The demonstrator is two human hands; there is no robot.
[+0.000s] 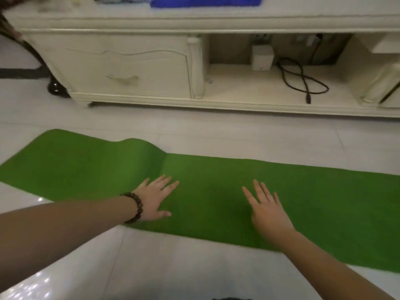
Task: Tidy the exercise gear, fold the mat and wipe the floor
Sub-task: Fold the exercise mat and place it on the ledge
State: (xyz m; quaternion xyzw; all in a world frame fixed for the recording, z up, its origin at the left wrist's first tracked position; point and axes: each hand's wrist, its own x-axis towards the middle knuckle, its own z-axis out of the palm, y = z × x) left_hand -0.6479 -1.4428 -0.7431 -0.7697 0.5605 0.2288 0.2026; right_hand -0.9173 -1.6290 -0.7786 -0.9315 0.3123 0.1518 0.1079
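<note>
Both hands, L (154, 200) & R (267, 211), flat, fingers spread on green mat (324, 202), glossy white floor (173, 260), cream cabinet (129, 68) behind.

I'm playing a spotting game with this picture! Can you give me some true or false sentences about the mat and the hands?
1. The mat is green. True.
2. Both hands lie flat on the mat. True: the left hand and the right hand have straight fingers.
3. The bracelet is on the right wrist. False: it is on the left wrist.
4. The mat is rolled into a tube. False: it lies spread on the floor.
5. A black cable lies in the cabinet. True.
</note>
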